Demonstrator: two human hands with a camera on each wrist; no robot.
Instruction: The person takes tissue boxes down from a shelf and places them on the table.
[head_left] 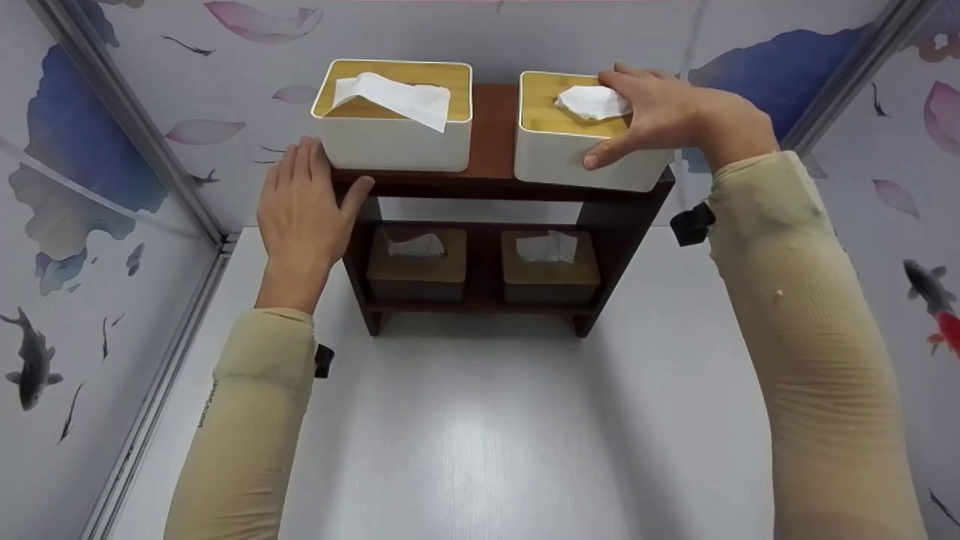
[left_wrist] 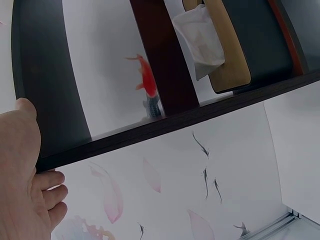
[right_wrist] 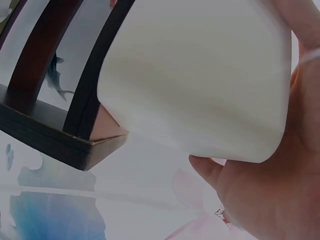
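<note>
White desk (head_left: 465, 420) is carrying a dark red-brown, two-tier shelf (head_left: 495, 135). On its upper tier, an upper left tissue box (head_left: 397, 146) and an upper right tissue box (head_left: 555, 159) are standing apart, both white-walled with wood-toned lids. Two lower tissue boxes (head_left: 551, 274) are sitting side by side below. Right hand (head_left: 667, 112) is gripping the upper right tissue box, thumb pressing its front wall. Left hand (head_left: 304, 206) is resting against the shelf's left end, fingers extended, thumb spread wide. White tissues (head_left: 592, 103) are protruding from all lids.
</note>
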